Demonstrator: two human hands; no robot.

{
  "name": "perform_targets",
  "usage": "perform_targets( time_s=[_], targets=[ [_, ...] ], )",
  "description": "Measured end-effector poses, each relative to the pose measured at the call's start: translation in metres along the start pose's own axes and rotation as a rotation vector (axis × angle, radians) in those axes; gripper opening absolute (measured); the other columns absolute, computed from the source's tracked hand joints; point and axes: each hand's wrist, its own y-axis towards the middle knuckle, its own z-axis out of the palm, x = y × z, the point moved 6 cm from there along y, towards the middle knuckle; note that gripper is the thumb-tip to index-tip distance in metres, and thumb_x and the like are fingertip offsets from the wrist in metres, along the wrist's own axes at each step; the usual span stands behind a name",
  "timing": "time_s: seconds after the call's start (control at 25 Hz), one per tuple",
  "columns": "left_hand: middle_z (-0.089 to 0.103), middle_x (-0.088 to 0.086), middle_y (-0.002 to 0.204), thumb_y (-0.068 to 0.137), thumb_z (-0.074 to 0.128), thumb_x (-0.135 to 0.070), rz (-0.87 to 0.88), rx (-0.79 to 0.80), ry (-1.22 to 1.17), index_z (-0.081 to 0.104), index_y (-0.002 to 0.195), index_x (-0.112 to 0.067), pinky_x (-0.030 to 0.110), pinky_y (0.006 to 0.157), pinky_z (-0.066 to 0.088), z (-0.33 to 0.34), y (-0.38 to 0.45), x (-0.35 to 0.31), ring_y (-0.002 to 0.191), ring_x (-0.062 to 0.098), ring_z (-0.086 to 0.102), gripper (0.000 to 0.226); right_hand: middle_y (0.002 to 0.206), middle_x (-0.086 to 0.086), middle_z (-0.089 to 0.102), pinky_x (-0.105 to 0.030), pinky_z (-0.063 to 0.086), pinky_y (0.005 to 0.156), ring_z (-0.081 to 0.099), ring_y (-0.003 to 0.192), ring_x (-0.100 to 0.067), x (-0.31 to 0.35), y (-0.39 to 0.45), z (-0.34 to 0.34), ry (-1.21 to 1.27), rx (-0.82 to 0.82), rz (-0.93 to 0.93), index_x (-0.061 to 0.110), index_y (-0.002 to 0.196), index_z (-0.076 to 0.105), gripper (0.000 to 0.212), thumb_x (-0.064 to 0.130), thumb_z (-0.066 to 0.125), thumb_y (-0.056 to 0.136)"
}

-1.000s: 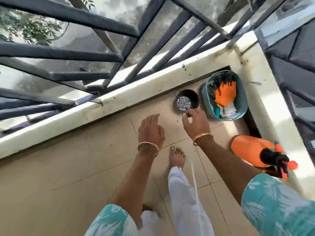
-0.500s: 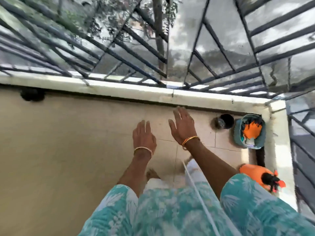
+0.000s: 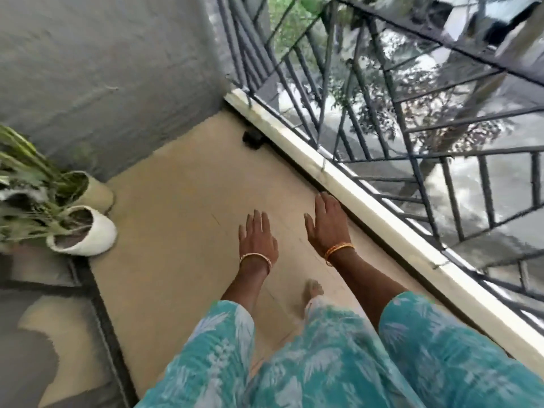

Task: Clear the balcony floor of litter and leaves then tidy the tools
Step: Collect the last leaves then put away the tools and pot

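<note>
Both my hands hang in front of me with nothing in them: my left hand (image 3: 258, 241) has its fingers straight and spread, and my right hand (image 3: 326, 223) is flat too, its fingertips near the pale ledge (image 3: 347, 184) under the railing (image 3: 397, 119). So neither grip is clamped on anything. The balcony floor (image 3: 182, 207) stretches ahead of me, and I see no leaf or scrap on the tan tiles; the only thing on it is a small dark object (image 3: 252, 139) at the far end against the ledge, too blurred for me to name. No tools are in view from here.

The risks, as I judge them: the view is smeared, so I could miss small litter lying in the groove along the ledge. My bare foot (image 3: 314, 287) is on the tiles, and stepping on something sharp is possible. On the left stand 2 white plant pots (image 3: 88, 231), tilted in this view, with long leaves (image 3: 26, 184); a careless sweep there could knock one over and spill soil.
</note>
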Motion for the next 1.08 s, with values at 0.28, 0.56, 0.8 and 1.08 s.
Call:
perform_targets(
  time_s=[0.28,0.56,0.8,1.08],
  targets=[
    [0.003,0.011,0.16,0.1,0.031,-0.03,-0.183,0.049,-0.053,0.008,0.152,-0.009,0.042,0.116,0.012,-0.021,0.124,0.079,0.147,0.025,0.006,0.061,0.133,-0.024,0.048,-0.05,0.039,0.098,0.043,0.126,-0.041,0.078,0.146,0.06,0.004,0.079,-0.091,-0.003,0.129,0.047,0.054,0.035,0.04,0.091],
    [0.004,0.012,0.16,0.1,0.03,-0.032,-0.269,0.057,-0.102,0.007,0.152,-0.009,0.041,0.116,0.011,-0.059,0.255,0.146,0.147,0.026,0.007,0.062,0.141,-0.024,0.04,-0.05,0.031,0.106,0.034,0.134,-0.039,0.148,0.296,0.091,-0.046,0.099,-0.212,-0.001,0.136,0.041,0.054,0.033,0.046,0.094],
    [0.003,0.011,0.16,0.1,0.03,-0.03,-0.261,0.071,-0.123,0.006,0.152,-0.009,0.042,0.117,0.011,-0.069,0.391,0.216,0.147,0.026,0.006,0.062,0.143,-0.022,0.038,-0.049,0.03,0.106,0.03,0.136,-0.037,0.182,0.427,0.141,-0.104,0.157,-0.159,0.0,0.136,0.041,0.054,0.032,0.046,0.093],
    [0.004,0.012,0.16,0.097,0.035,-0.04,-0.186,0.076,-0.095,0.006,0.152,-0.01,0.042,0.117,0.01,-0.115,0.555,0.307,0.147,0.026,0.005,0.069,0.14,-0.023,0.038,-0.05,0.04,0.099,0.038,0.125,-0.04,0.21,0.57,0.176,-0.003,0.167,0.135,0.002,0.13,0.045,0.046,0.018,0.052,0.088]
  ],
)
